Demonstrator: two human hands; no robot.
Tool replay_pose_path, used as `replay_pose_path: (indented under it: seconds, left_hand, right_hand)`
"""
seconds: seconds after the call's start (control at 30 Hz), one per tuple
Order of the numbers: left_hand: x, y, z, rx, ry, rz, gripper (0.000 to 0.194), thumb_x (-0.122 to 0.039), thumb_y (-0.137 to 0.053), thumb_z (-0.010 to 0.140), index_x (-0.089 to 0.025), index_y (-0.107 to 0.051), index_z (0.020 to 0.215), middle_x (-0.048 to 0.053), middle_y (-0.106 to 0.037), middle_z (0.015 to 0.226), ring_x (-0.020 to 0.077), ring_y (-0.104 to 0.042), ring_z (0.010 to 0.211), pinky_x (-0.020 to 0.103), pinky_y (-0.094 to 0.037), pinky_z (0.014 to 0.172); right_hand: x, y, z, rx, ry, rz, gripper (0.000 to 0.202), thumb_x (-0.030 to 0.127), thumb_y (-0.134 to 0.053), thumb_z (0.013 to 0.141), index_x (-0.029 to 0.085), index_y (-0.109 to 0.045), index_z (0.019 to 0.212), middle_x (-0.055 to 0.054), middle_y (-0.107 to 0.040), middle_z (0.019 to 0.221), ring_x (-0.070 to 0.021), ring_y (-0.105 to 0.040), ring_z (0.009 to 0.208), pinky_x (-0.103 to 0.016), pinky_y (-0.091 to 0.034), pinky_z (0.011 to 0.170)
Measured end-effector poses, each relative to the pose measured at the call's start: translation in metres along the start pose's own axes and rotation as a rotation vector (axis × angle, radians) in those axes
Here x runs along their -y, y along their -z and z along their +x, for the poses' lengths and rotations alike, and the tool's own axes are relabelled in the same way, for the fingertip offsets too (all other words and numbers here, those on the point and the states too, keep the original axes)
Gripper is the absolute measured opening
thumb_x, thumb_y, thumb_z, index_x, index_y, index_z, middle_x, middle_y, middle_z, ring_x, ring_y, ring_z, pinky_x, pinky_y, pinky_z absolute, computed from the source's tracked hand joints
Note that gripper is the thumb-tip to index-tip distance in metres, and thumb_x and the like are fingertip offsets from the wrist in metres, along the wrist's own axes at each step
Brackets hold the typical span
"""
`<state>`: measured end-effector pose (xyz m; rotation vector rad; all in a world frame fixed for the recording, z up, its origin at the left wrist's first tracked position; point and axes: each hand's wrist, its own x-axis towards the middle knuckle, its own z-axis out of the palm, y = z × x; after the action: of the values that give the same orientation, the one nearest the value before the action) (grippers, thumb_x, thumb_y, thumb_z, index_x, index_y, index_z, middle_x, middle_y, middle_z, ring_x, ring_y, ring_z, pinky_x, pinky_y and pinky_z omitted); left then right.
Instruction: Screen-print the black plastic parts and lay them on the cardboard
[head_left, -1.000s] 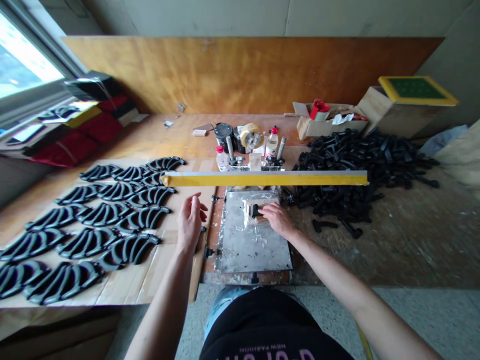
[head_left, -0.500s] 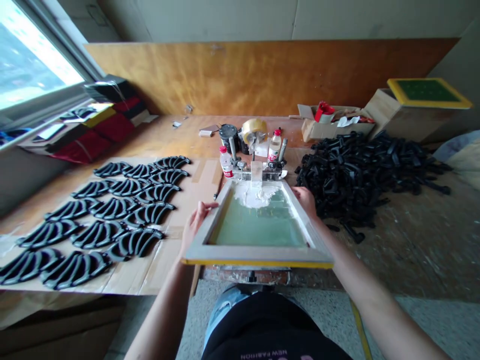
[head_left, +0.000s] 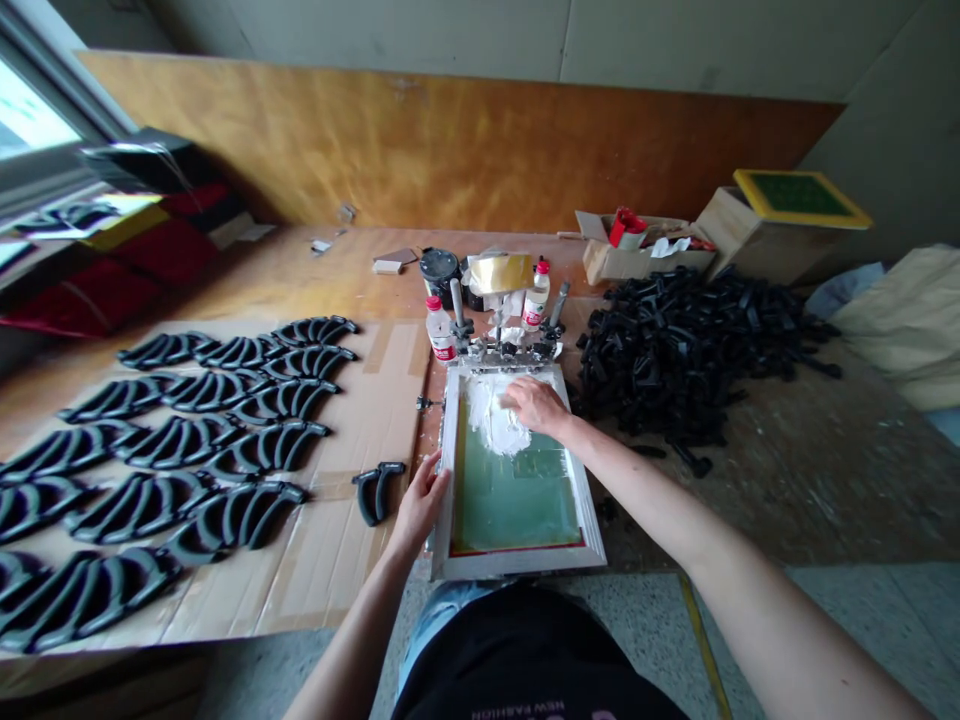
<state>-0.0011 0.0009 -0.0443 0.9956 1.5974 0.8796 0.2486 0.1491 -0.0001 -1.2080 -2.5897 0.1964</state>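
A wooden screen frame point(head_left: 444, 470) with green mesh lies flat on the print station in front of me. White ink point(head_left: 491, 420) is smeared over the mesh's far end. My left hand point(head_left: 418, 502) grips the frame's left edge, thumb on top. My right hand point(head_left: 534, 405) rests on the mesh at the ink, fingers curled; whether it holds anything is hidden. One black curved part point(head_left: 375, 490) lies alone on the cardboard just left of my left hand.
Rows of black curved parts point(head_left: 195, 440) cover the cardboard sheet point(head_left: 360, 400) on the left. A heap of black parts point(head_left: 690, 340) fills the right. Bottles point(head_left: 439, 330), a tape roll point(head_left: 501, 272) and a black jar point(head_left: 439, 268) stand behind the frame. Boxes point(head_left: 757, 240) sit at the back right.
The screen frame came down from raised to flat on the station. My right hand left the frame's side for the ink. A single black part now lies on the cardboard.
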Motion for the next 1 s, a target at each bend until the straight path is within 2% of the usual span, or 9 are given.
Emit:
replay_pose_path:
  seconds: [0.17, 0.23, 0.33, 0.43, 0.53, 0.67, 0.8, 0.9, 1.0]
  left_hand:
    - [0.003, 0.0, 0.001, -0.014, -0.013, 0.002, 0.072, -0.06, -0.061, 0.077, -0.016, -0.055, 0.135, 0.009, -0.073, 0.104, 0.0238, -0.068, 0.093, 0.031, -0.053, 0.076]
    - [0.0, 0.0, 0.0, -0.018, -0.015, -0.001, 0.073, -0.061, -0.061, 0.077, -0.015, -0.056, 0.134, 0.008, -0.073, 0.1, 0.0229, -0.068, 0.09, 0.03, -0.052, 0.075]
    - [-0.008, -0.001, -0.005, -0.023, -0.001, -0.035, 0.076, -0.062, -0.063, 0.075, -0.014, -0.055, 0.134, 0.006, -0.073, 0.089, 0.0209, -0.067, 0.079, 0.029, -0.051, 0.068]
    - [-0.014, -0.001, -0.009, -0.009, 0.011, -0.099, 0.079, -0.062, -0.065, 0.073, -0.016, -0.054, 0.136, 0.004, -0.073, 0.084, 0.0195, -0.066, 0.073, 0.027, -0.049, 0.063]
    - [-0.018, 0.001, -0.01, 0.016, 0.018, -0.111, 0.078, -0.061, -0.065, 0.075, -0.018, -0.051, 0.139, 0.003, -0.071, 0.082, 0.0185, -0.065, 0.07, 0.027, -0.049, 0.061]
    - [-0.034, 0.01, -0.016, 0.038, 0.015, -0.079, 0.079, -0.062, -0.065, 0.076, -0.022, -0.048, 0.142, 0.0, -0.068, 0.078, 0.0168, -0.062, 0.065, 0.025, -0.046, 0.056]
    - [-0.073, 0.022, -0.028, -0.007, -0.019, -0.111, 0.067, -0.068, -0.059, 0.078, -0.022, -0.063, 0.127, 0.002, -0.071, 0.09, 0.0169, -0.063, 0.073, 0.024, -0.048, 0.06]
    - [-0.107, 0.024, -0.026, -0.031, -0.09, -0.185, 0.062, -0.071, -0.051, 0.082, -0.021, -0.068, 0.114, 0.003, -0.071, 0.099, 0.0179, -0.063, 0.077, 0.026, -0.051, 0.064]
    - [-0.138, 0.019, -0.01, -0.028, -0.294, -0.396, 0.059, -0.068, -0.059, 0.078, -0.021, -0.065, 0.113, 0.004, -0.07, 0.104, 0.02, -0.065, 0.086, 0.029, -0.054, 0.072]
  right_hand:
    - [0.005, 0.02, -0.035, 0.108, 0.285, 0.154, 0.02, 0.001, -0.057, 0.075, 0.018, -0.065, 0.081, -0.005, -0.065, 0.084, -0.0203, -0.057, 0.086, -0.03, -0.045, 0.078]
    - [0.006, 0.023, -0.032, 0.108, 0.242, 0.185, 0.017, 0.003, -0.058, 0.077, 0.019, -0.064, 0.077, -0.003, -0.063, 0.08, -0.0193, -0.057, 0.081, -0.029, -0.045, 0.075]
    - [0.01, 0.012, -0.031, -0.03, 0.117, 0.145, 0.017, 0.004, -0.055, 0.081, 0.018, -0.063, 0.082, -0.006, -0.063, 0.085, -0.0218, -0.057, 0.088, -0.032, -0.046, 0.077]
    - [0.018, -0.002, -0.045, -0.093, 0.176, 0.124, 0.023, 0.002, -0.052, 0.081, 0.017, -0.066, 0.091, -0.01, -0.065, 0.095, -0.0244, -0.056, 0.1, -0.037, -0.048, 0.087]
    - [0.021, 0.0, -0.05, -0.066, 0.218, 0.164, 0.021, 0.006, -0.058, 0.083, 0.018, -0.068, 0.097, -0.008, -0.068, 0.096, -0.0227, -0.06, 0.098, -0.035, -0.049, 0.088]
    - [0.009, 0.023, -0.005, -0.13, -0.05, 0.199, 0.041, 0.021, -0.07, 0.084, 0.025, -0.062, 0.124, -0.005, -0.07, 0.11, -0.0202, -0.064, 0.093, -0.032, -0.05, 0.083]
    - [-0.034, 0.049, 0.031, -0.179, -0.287, 0.119, 0.059, 0.024, -0.071, 0.083, 0.029, -0.053, 0.139, -0.004, -0.072, 0.107, -0.0212, -0.066, 0.089, -0.032, -0.05, 0.084]
    - [-0.073, 0.057, 0.007, -0.302, -0.503, 0.138, 0.041, 0.027, -0.061, 0.088, 0.023, -0.061, 0.129, -0.004, -0.073, 0.092, -0.0204, -0.066, 0.082, -0.032, -0.049, 0.083]
    - [-0.089, 0.042, -0.038, -0.316, -0.597, 0.226, 0.029, 0.03, -0.053, 0.09, 0.019, -0.066, 0.114, -0.004, -0.071, 0.087, -0.0202, -0.064, 0.079, -0.034, -0.051, 0.08]
